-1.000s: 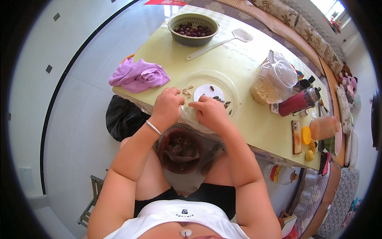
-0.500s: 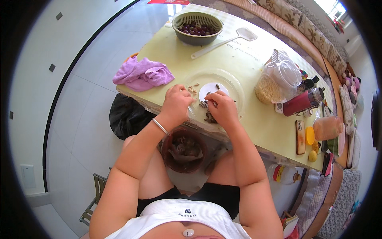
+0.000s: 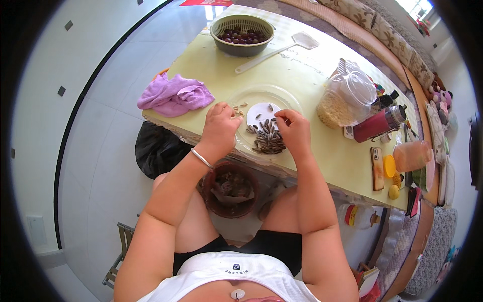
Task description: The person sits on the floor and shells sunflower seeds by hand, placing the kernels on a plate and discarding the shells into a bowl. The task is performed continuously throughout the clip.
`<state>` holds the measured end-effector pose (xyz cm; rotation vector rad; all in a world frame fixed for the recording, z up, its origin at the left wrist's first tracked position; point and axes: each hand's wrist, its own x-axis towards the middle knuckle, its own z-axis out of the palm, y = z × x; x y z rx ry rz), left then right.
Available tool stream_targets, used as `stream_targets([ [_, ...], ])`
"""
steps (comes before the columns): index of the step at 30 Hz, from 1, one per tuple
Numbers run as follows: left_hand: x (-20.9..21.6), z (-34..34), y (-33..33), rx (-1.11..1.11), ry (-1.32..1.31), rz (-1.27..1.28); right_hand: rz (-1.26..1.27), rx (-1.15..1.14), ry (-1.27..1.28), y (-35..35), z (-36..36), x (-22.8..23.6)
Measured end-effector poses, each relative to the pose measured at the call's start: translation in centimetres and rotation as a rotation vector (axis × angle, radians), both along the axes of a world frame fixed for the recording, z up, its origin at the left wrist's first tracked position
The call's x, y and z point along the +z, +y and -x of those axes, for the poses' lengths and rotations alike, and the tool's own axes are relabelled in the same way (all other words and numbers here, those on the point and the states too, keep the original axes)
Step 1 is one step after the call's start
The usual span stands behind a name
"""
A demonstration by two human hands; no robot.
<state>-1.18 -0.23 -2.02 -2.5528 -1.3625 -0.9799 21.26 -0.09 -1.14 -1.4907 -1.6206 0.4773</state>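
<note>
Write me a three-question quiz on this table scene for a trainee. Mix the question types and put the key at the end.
1. True or false: the right hand is nearer the purple cloth than the left hand is.

2. Where does the pile of dark seeds lie?
A) in the green basket
B) on the clear plate
C) on the phone

3. Fill in the colour: the spatula on the table is ____.

Key: 1. False; 2. B; 3. white.
</note>
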Motion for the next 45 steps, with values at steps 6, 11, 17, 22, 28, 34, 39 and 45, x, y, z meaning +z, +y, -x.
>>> stream_targets([
  [6, 0.1, -0.2, -0.2, -0.149, -0.036, 0.077, 0.052, -0.064, 0.083, 0.3, -2.5, -0.3],
  [11, -0.2, 0.2, 0.2, -0.069, 0.025, 0.09, 0.121, -0.104, 0.152, -0.3, -4.0, 0.7],
  [17, 0.9, -0.7, -0.1, -0.132, -0.08, 0.072, 0.147, -0.084, 0.116, -0.9, -5.6, 0.5],
  [22, 0.9, -0.3, -1.2, -0.225, -0.24, 0.15, 0.119, 0.013, 0.056, -0.1, -4.9, -1.2],
  [28, -2.2, -3.4, -0.9, -0.282, -0.219, 0.061, 0.201, 0.097, 0.02, -0.1, -7.0, -1.9],
  [34, -1.7, -4.9, -1.5, -0.156, 0.056, 0.463, 0.31, 0.216, 0.097, -0.5, -5.0, -1.9],
  [39, -0.3, -5.4, -1.2, -0.169, 0.103, 0.505, 0.299, 0.231, 0.044, -0.5, -3.7, -1.7],
  [45, -0.6, -5.7, -2.0, -0.141, 0.037, 0.404, 0.299, 0.258, -0.009, -0.4, -1.9, -1.9],
])
